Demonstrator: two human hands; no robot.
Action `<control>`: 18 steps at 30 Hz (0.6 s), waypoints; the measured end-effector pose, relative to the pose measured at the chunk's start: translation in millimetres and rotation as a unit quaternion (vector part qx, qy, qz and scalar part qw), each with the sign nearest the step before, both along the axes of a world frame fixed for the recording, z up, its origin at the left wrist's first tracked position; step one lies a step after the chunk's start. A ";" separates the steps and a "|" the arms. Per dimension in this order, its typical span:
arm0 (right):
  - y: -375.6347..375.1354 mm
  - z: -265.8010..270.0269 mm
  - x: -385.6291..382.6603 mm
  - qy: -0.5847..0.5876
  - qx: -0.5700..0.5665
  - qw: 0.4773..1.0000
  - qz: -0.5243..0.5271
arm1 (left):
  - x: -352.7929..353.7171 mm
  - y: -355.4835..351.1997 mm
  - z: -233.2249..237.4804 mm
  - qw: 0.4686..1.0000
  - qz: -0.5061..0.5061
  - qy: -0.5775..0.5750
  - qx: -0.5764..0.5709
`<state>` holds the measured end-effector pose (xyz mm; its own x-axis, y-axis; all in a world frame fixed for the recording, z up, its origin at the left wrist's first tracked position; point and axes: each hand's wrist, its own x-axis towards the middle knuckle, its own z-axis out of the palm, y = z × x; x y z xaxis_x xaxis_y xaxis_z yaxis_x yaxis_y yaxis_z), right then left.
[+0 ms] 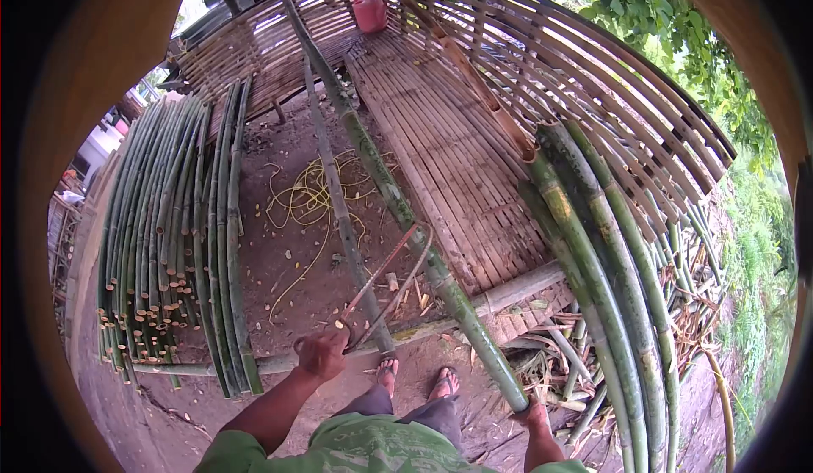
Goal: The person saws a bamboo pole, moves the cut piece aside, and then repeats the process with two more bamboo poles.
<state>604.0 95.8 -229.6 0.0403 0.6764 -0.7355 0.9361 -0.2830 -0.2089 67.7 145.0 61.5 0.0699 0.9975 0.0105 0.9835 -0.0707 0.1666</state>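
Observation:
My left hand (323, 355) is closed round the handle of a bow saw (391, 257). The saw's frame reaches up and right, and its far end lies at a long green bamboo pole (373, 161). That pole slants from the upper left down to my right hand (532, 415), which grips its near end. Part of the pole crosses a horizontal bamboo rail (508, 293). Beside it on the left leans a thinner, greyer pole (336, 198).
Many cut bamboo poles (161, 193) are stacked at the left. Thick green poles (622, 278) lean at the right, near a slatted bamboo bench (449, 147) and fence. A yellow hose (309, 192) coils on the ground. A red container (369, 12) stands at the back.

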 end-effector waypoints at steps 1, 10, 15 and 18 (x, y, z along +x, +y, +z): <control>3.0 -5.4 7.8 0.027 -0.029 0.999 -0.023 | -8.8 6.3 -12.7 0.999 -0.034 0.024 -0.014; 12.5 69.6 -63.0 -0.001 -0.047 0.999 -0.007 | -74.9 54.2 -54.9 0.994 -0.034 0.025 -0.105; 13.4 105.0 -109.4 -0.020 -0.019 1.000 -0.010 | -104.4 68.7 -72.8 0.993 -0.011 0.027 -0.110; 13.0 104.7 -123.5 -0.050 -0.016 0.999 0.014 | -110.9 81.6 -81.2 0.993 -0.015 0.038 -0.109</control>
<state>480.4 108.9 -124.9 0.0952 0.6538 -0.7507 0.9594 -0.2613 -0.1059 -43.3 226.6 -19.7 0.0923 0.9729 -0.2120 0.9918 -0.0710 0.1061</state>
